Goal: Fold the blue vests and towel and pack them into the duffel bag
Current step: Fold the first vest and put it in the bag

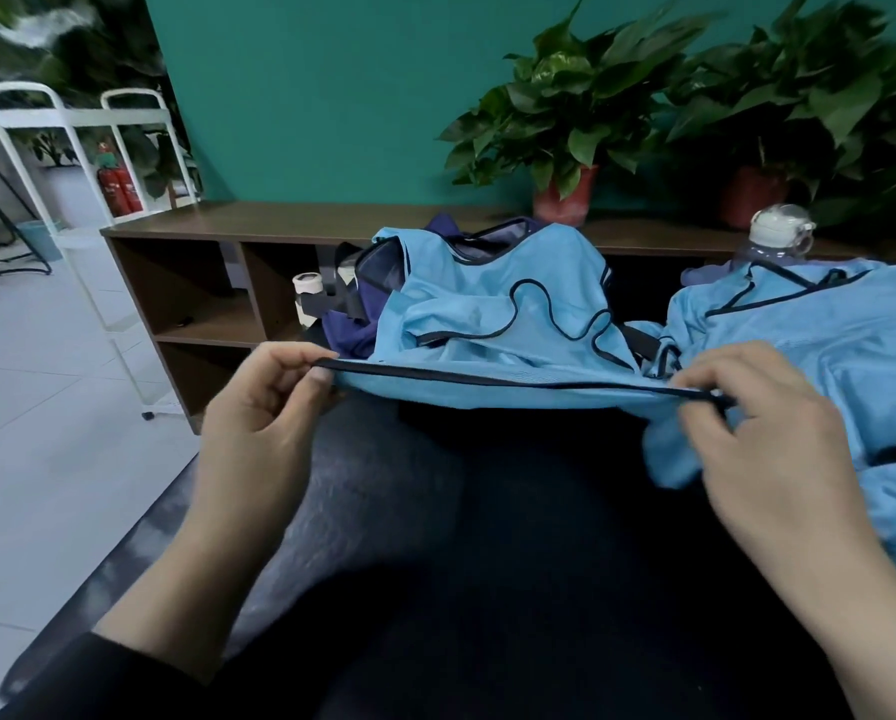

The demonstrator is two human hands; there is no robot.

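Fingers of the left hand [264,407] and right hand [768,433] pinch the dark-piped hem of a thin, light-blue mesh vest [492,309], stretched taut; its crumpled body drapes over the open purple duffel bag [362,298]. Another rumpled vest [820,345] lies just right.

There is 1 view, taken from the person's head, facing forward and tilted down. It is a wide-angle picture, so straight lines bend toward the edges. The camera sits close above both forearms, which enter from the bottom edge and take up much of the lower half. The middle ground lies near, just past the hands. Farther off, the view reaches a low wooden shelf unit [201,283] and a teal wall [305,96] straight ahead, with tiled floor [45,407] along the left side.
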